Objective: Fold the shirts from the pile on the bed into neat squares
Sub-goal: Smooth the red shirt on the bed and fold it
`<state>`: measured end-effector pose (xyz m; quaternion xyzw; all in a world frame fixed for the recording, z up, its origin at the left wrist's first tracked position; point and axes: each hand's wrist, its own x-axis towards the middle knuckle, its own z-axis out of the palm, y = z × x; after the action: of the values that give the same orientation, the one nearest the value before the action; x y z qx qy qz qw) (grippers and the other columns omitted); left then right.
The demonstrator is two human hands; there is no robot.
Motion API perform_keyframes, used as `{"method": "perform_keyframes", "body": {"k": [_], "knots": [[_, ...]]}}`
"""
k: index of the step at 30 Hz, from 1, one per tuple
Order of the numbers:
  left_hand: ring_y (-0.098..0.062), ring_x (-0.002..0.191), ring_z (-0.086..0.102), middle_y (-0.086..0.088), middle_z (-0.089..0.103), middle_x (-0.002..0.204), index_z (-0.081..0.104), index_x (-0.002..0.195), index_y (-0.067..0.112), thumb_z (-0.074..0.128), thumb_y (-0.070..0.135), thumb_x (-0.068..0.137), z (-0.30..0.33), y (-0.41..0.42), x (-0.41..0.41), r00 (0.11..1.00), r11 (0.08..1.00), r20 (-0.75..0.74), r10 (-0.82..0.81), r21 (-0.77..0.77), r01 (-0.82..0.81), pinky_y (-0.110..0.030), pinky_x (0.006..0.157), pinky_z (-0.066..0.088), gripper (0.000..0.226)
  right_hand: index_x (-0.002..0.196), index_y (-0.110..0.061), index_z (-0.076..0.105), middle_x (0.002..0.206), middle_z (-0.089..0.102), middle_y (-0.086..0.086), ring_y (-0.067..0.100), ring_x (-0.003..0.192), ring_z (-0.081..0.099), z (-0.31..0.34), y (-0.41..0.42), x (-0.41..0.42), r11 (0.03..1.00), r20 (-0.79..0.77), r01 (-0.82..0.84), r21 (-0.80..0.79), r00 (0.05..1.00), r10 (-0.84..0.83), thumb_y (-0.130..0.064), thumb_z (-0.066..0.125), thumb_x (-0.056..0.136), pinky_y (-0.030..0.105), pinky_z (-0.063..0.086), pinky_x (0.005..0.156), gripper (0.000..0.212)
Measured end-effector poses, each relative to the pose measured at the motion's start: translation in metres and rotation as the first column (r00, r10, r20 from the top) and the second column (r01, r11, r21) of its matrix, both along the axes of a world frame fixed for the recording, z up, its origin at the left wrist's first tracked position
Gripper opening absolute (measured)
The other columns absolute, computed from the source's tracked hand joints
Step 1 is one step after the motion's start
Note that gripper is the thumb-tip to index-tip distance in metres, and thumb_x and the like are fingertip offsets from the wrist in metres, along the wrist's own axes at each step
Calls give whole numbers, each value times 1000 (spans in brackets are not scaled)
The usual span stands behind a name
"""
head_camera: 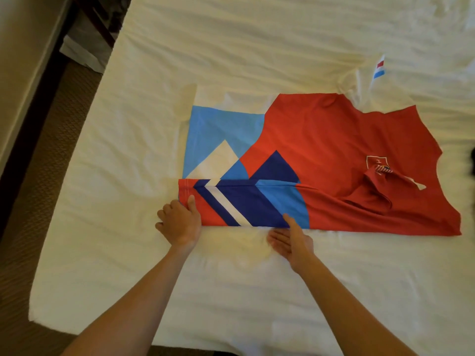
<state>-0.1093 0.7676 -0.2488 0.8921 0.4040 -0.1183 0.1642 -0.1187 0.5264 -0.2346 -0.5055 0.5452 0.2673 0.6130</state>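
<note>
Two hands on one shirt, head view only. Left hand [180, 222] sits at the shirt's [321, 140] hem corner on the left: thumb lies on top of the red cloth, other fingers curled at the edge beside it, so it reads as pinching the corner, though the underside is hidden. Right hand [291, 242] is at the near edge of the folded strip, roughly mid-length: fingers straight and together, palm turned up and to the left, thumb resting on the blue patch; it touches the fabric edge, no curl round it. Shirt count: one red shirt with light blue, navy and white blocks, spread sideways across the bed [231, 47], hem to the left, collar end to the right. Near long side is folded over onto the body as one band, from hem to the sleeve area; one sleeve is bunched on top of the chest by a small white crest. One more white garment [370, 80] lies past the red shirt at the upper right, touching or tucked under it, with one red-and-blue striped tag; against the white sheet its outline is hard to trace. Bed has a white, wrinkled sheet. Brown carpet [38, 176] along the left side.
</note>
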Motion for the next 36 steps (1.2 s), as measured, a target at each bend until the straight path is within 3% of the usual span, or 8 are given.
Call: {"method": "perform_keyframes", "body": {"k": [4, 13, 16, 20, 22, 25, 32, 36], "knots": [[-44, 89, 61, -23, 64, 96, 51, 109, 5, 31, 47, 105, 3, 9, -1, 994, 997, 97, -41, -64, 48, -41, 67, 38, 47, 115, -3, 61, 89, 72, 17, 24, 80, 71, 0, 7, 5, 990, 64, 64, 124, 995, -72, -20, 64, 96, 33, 59, 68, 25], [-45, 101, 56, -26, 60, 109, 52, 113, 6, 47, 44, 101, 10, 74, -5, 992, 999, 117, 40, 6, -41, -48, 75, 41, 40, 101, -1, 66, 84, 76, 14, 23, 71, 72, 17, 66, -19, 973, 20, -143, 180, 990, 141, -34, 69, 92, 34, 61, 63, 35], [-43, 121, 43, -23, 47, 132, 46, 131, 6, 58, 40, 95, 10, 40, 1, 979, 988, 196, -58, 151, 28, -58, 94, 36, 51, 82, -5, 72, 72, 74, 10, 21, 60, 70, 21, 42, -15, 923, 49, -384, -34, 921, 386, -42, 71, 85, 31, 56, 55, 37], [-35, 118, 53, -12, 59, 126, 54, 127, 8, 59, 36, 95, 8, -69, 16, 770, 891, 466, -436, 104, 442, -50, 92, 42, 43, 60, -12, 61, 57, 64, 3, 29, 68, 65, 23, -49, -5, 747, 139, -267, -609, 891, 431, -39, 62, 80, 37, 50, 64, 33], [-30, 109, 60, -6, 64, 118, 60, 120, 11, 54, 37, 94, 8, -129, 19, 659, 793, 552, -511, 7, 609, -45, 85, 47, 37, 79, -17, 66, 87, 67, 6, 33, 91, 62, 21, -112, 1, 624, 203, -79, -777, 907, 368, -22, 67, 83, 34, 44, 75, 7], [-26, 98, 60, -2, 63, 108, 63, 111, 15, 51, 37, 92, 5, -205, 18, 558, 664, 570, -603, -28, 747, -40, 77, 47, 31, 124, -7, 55, 134, 46, 19, 40, 121, 45, 11, -204, 11, 480, 120, 51, -876, 986, 115, -20, 72, 83, 48, 42, 96, 46], [-26, 99, 59, 1, 59, 108, 60, 112, 21, 52, 39, 84, -11, -304, -7, 396, 343, 427, -813, -199, 918, -43, 76, 53, 35, 122, -3, 64, 121, 66, 17, 34, 117, 58, -7, -305, 18, 743, 80, -15, -669, 993, 92, -46, 72, 86, 38, 43, 101, 56], [-30, 98, 59, -5, 58, 116, 59, 125, 18, 68, 31, 79, -21, -320, -12, 366, 342, 273, -890, -131, 930, -44, 73, 55, 48, 104, -2, 74, 104, 70, 20, 35, 103, 63, -13, -324, 22, 767, 88, -8, -642, 993, 83, -39, 64, 94, 35, 46, 88, 39]]}}
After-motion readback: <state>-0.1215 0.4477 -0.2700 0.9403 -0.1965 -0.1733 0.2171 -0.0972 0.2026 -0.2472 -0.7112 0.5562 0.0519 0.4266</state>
